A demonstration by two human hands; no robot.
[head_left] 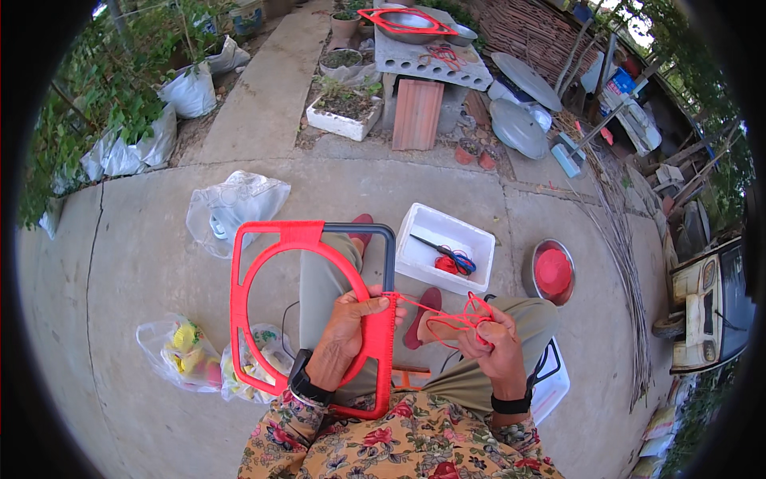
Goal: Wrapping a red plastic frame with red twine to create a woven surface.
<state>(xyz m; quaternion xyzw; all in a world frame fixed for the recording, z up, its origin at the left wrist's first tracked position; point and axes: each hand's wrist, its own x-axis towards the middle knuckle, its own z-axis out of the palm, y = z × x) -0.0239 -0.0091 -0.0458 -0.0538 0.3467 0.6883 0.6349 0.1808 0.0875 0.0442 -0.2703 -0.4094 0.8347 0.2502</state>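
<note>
A rectangular frame with a round ring inside it (238, 295) stands over my lap, mostly wrapped in red cord. Its upper right corner is bare dark tube. My left hand (345, 327) grips the frame's right side, thumb on the wrapped bar just below the bare part. From that spot a strand of red cord (456, 322) runs right to a loose looped bundle. My right hand (499, 345) is closed on this bundle, raised above my right knee and apart from the frame.
Ahead on the concrete is a white foam box (408, 249) with scissors and red cord inside. A metal bowl (530, 275) with something red stands to its right. Plastic bags (179, 355) lie left. Farther off, a similar red frame (383, 24) rests on a bowl atop a concrete slab.
</note>
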